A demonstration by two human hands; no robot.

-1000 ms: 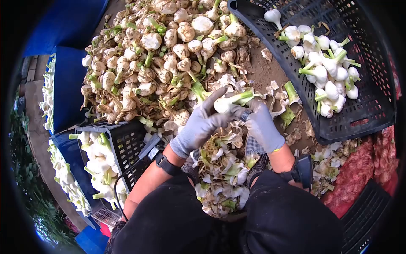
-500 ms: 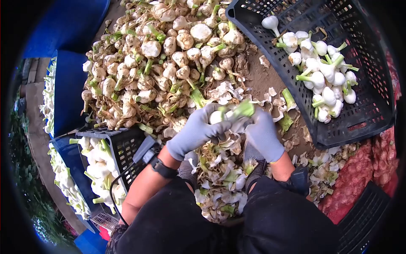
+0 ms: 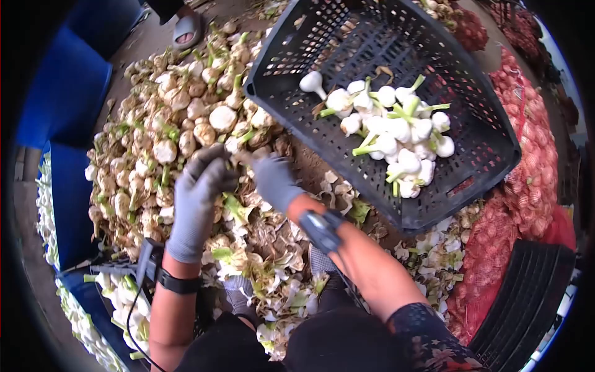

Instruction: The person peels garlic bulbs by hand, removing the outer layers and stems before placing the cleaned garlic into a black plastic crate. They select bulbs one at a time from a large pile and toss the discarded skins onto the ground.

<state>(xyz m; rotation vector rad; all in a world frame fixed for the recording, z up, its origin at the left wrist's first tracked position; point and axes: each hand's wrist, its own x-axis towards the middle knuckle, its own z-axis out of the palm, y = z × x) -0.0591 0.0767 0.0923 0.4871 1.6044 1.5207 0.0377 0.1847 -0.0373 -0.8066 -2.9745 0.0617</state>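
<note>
My left hand [image 3: 201, 195], in a grey glove with darkened fingertips, hovers over the near side of a heap of unpeeled garlic bulbs [image 3: 186, 142]. Its fingers are bent but apart, with nothing showing between them. My right hand [image 3: 273, 180], gloved alike, reaches in from the right to the heap's edge. Motion smears its fingers, which overlap a brownish garlic bulb [image 3: 251, 156]; I cannot tell if they grip it. Beyond my right hand, a black plastic crate [image 3: 297, 133] holds cleaned white garlic bulbs [image 3: 396, 130] with short green stems.
Peeled skins and stalk scraps [image 3: 285, 279] litter the ground around my feet. Red mesh sacks of garlic [image 3: 527, 149] stand at the right, beside a black ribbed crate [image 3: 524, 304]. Trimmed white garlic [image 3: 127, 297] fills containers at the left. Another person's sandalled foot [image 3: 186, 31] is at the top.
The green-stalked garlic that both hands held is gone from them. My hands have parted and moved forward to the heap. The view has shifted right, bringing the crate nearer the middle.
</note>
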